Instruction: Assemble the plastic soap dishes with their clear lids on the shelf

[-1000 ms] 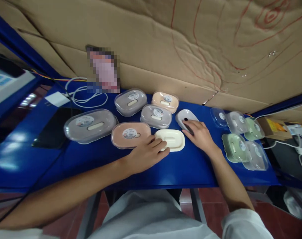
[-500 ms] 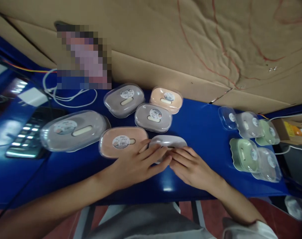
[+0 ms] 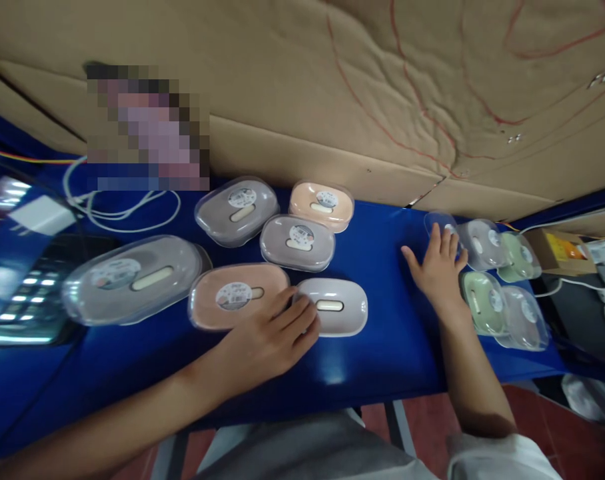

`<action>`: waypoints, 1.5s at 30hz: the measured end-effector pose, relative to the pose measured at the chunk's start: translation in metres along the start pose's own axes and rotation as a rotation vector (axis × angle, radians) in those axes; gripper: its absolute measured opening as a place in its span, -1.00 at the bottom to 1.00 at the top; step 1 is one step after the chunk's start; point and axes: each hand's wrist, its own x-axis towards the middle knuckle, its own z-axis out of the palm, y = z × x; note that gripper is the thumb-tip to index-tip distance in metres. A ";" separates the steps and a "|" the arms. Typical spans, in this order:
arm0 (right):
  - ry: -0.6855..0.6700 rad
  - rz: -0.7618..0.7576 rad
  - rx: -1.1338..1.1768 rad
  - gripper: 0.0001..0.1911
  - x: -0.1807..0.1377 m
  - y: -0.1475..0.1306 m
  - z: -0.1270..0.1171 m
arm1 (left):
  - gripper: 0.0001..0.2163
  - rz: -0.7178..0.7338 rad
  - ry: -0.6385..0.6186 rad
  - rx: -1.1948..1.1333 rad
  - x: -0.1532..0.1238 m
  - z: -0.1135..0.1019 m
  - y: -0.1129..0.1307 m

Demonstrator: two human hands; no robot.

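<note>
A pale grey oval plastic box [image 3: 345,313], with a light slot in its top and no label visible, sits near the front of the blue table. Its left end is held by the curled fingers of my left hand [image 3: 272,333]. An orange oval box [image 3: 222,300] under a clear lid lies just left of those fingers. Farther right, my right hand [image 3: 440,273] is open, thumb and fingers spread. Its fingertips are over a loose clear lid [image 3: 432,223] with a round label; whether they touch it I cannot tell.
Several more lidded boxes stand behind and to the left, such as a grey box [image 3: 235,213] and another orange one [image 3: 332,207]. Green box [image 3: 482,303] and clear lids are at right. A keyboard [image 3: 27,293], white cable [image 3: 127,220] and cardboard wall [image 3: 282,80] border the table.
My right hand has left the pale grey box and swung right to the loose clear lid, its fingers spreading. My left hand stays at the box's left end. The view has shifted slightly right.
</note>
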 end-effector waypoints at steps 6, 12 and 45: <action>-0.059 -0.064 0.010 -0.18 -0.002 0.002 0.009 | -0.78 -0.023 0.019 0.019 0.001 0.000 0.000; -0.046 0.098 -0.087 -0.12 0.007 0.020 0.009 | -0.81 -0.095 0.006 0.066 0.002 -0.002 -0.001; -0.568 -0.807 0.556 -0.35 -0.050 -0.057 -0.049 | -0.77 -0.238 0.102 -0.011 0.004 -0.004 -0.005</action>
